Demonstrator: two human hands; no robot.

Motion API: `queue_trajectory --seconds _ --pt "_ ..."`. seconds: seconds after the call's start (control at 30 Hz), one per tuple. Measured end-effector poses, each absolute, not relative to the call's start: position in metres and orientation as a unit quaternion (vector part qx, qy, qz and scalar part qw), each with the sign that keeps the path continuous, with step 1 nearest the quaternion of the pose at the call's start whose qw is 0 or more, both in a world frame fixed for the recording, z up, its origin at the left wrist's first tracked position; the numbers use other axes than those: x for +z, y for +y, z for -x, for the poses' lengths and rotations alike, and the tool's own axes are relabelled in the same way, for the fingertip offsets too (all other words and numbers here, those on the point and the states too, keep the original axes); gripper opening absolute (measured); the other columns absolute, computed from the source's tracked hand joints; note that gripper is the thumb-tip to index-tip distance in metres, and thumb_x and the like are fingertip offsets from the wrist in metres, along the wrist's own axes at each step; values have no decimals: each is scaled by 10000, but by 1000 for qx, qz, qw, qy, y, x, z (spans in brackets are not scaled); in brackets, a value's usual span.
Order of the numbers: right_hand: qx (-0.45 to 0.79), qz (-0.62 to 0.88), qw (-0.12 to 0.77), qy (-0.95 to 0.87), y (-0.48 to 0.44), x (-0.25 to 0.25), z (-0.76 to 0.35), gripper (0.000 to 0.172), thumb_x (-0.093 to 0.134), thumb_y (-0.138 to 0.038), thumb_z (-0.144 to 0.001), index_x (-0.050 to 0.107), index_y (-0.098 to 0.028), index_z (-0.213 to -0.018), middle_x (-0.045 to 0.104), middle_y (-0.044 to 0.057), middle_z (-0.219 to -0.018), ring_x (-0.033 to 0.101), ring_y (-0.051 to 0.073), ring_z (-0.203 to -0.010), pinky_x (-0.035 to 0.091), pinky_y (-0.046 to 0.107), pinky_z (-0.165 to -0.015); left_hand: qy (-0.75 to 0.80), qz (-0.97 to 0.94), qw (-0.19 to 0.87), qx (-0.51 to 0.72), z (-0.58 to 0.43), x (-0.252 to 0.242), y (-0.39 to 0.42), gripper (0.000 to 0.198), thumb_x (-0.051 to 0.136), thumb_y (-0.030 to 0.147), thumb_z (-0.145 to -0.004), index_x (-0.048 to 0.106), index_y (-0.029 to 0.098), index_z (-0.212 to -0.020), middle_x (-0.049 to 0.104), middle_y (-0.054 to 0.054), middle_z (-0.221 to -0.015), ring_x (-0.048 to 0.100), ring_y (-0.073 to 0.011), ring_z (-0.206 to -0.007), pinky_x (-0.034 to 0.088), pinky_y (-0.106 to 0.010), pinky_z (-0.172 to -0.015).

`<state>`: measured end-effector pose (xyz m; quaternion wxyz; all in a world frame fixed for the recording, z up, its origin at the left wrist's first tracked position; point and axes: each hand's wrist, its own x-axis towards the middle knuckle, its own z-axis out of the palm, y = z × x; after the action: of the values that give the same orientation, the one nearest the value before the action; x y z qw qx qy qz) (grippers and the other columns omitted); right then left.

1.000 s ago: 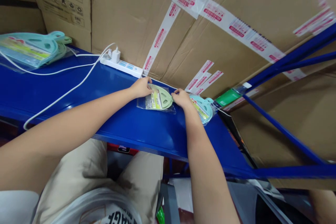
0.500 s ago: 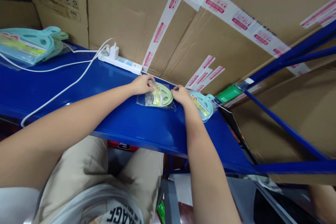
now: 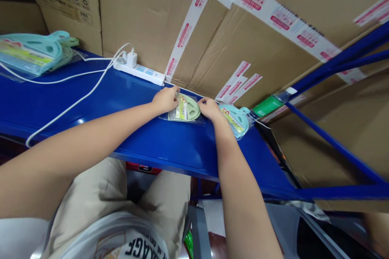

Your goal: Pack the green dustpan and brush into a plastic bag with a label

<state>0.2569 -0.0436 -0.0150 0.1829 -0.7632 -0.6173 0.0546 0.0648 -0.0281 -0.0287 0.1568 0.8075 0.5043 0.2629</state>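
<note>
A light green plastic piece (image 3: 192, 109) with cut-out holes and a yellow-white label lies flat in a clear bag on the blue shelf; I cannot make out its exact kind. My left hand (image 3: 165, 99) is at the left end of this bag, fingers curled closed on its edge. At the right end my right hand (image 3: 208, 107) pinches the bag's edge beside the rounded green rim. Just right of that hand lies a similar light blue bagged piece (image 3: 236, 118), partly behind my forearm.
A white power strip (image 3: 139, 72) with a plug and looping white cable (image 3: 91, 96) lies along the back. More bagged blue and green pieces (image 3: 33, 50) are stacked at left. A green-labelled bottle (image 3: 269, 106) leans at right. Taped cardboard boxes (image 3: 136, 12) stand behind the blue shelf (image 3: 170, 145).
My left fingers have closed further over the bag's left edge, and the bag lies slightly differently. My right hand stays at the right end. The view has shifted a little.
</note>
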Motion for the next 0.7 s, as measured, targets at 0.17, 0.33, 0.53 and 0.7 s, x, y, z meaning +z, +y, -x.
queue_trajectory --seconds 0.17,0.33,0.53,0.7 --pt "46 761 174 -623 -42 -16 -257 168 542 -230 -867 708 -202 -875 777 88 -1009 701 241 -997 513 289 -857 514 -830 73 205 -67 -28 -34 419 537 260 -916 568 133 -1313 735 -146 -1052 683 -294 -1030 501 -387 -836" --pt "50 758 173 -627 -41 -17 -258 156 544 -232 -877 697 -202 -870 777 78 -1000 703 222 -977 508 271 -841 500 -832 89 224 -65 -31 -32 371 569 286 -892 635 176 -1240 699 -129 -1084 666 -281 -1022 497 -377 -827" --pt "55 758 175 -625 -42 -17 -257 159 549 -240 -882 701 -199 -902 772 86 -1021 697 231 -996 506 282 -846 478 -831 119 258 -63 -33 -28 349 574 231 -844 712 200 -1164 681 -116 -1112 647 -267 -1024 487 -386 -896" --pt "50 755 177 -630 -41 -17 -257 141 553 -242 -879 691 -216 -864 772 77 -1021 696 228 -1008 505 281 -853 470 -800 223 299 -64 -36 -19 380 644 177 -757 718 189 -1129 689 -47 -884 645 -205 -846 490 -331 -807"
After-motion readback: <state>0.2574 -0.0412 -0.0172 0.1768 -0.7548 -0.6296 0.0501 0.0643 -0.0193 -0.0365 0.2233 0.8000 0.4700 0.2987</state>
